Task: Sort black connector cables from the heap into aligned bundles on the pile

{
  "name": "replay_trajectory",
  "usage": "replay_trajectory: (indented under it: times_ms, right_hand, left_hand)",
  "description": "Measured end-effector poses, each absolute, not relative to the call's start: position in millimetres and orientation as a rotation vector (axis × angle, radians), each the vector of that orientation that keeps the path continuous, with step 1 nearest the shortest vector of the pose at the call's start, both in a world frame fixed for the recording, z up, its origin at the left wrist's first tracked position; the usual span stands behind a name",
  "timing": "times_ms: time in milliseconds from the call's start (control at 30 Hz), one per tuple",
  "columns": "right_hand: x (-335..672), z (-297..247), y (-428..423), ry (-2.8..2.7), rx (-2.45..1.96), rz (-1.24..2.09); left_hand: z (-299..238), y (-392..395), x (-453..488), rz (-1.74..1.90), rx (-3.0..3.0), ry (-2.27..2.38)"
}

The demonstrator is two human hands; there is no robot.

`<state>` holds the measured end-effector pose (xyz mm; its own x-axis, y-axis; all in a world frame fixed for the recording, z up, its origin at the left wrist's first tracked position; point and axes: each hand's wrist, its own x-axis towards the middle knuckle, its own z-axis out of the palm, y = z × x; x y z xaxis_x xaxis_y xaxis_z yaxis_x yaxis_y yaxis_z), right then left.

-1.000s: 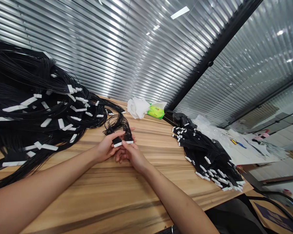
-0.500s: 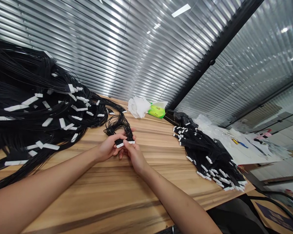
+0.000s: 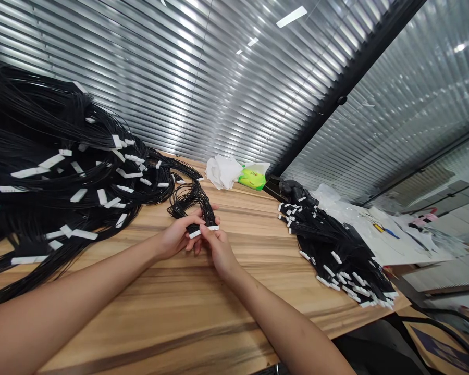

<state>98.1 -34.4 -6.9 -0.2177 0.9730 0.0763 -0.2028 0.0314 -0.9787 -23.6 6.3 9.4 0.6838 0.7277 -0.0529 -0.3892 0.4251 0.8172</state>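
A wire harness point(image 3: 205, 203) of thin black wires with a long white connector point(image 3: 195, 234) at its end is held between both hands over the table. My left hand point(image 3: 175, 237) is closed on the wires just behind the connector. My right hand point(image 3: 219, 247) pinches the connector's right end, its thumb on top. The harness loops away behind my fingers and rests on the wood. Some of my fingertips are hidden under the connector and wires.
A large heap of black wire harnesses point(image 3: 35, 130) with white connectors fills the left side. A second pile point(image 3: 332, 245) lies at the right edge of the wooden table point(image 3: 148, 317). Behind are crumpled tissue point(image 3: 222, 172), a green tissue pack point(image 3: 252, 177) and blinds. Yellow-blue pliers point(image 3: 385, 229) lie farther right.
Both hands keep nearly the same hold on the harness and connector. The whole view has shifted very slightly; nothing has been let go or taken up.
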Motion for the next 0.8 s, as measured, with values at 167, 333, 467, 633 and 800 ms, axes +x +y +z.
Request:
replay_trajectory:
  times_ms: [167, 333, 467, 633, 800]
  right_hand:
    - [100, -8, -32, -1.226, -0.873, 1.489]
    - [100, -2, -34, -1.143, -0.882, 1.34]
    - [102, 0, -34, -1.051, -0.888, 1.213]
    - [106, 3, -33, -0.979, -0.923, 1.051]
    - [107, 7, -31, -0.93, -0.944, 1.006]
  left_hand:
    - [6, 6, -22, 0.744, 0.918, 0.482]
    - [2, 9, -17, 0.719, 0.924, 0.471]
    - [-1, 13, -13, 0.836, 0.893, 0.478]
    - [-3, 13, -12, 0.909, 0.982, 0.472]
    - [-1, 16, -14, 0.952, 0.917, 0.524]
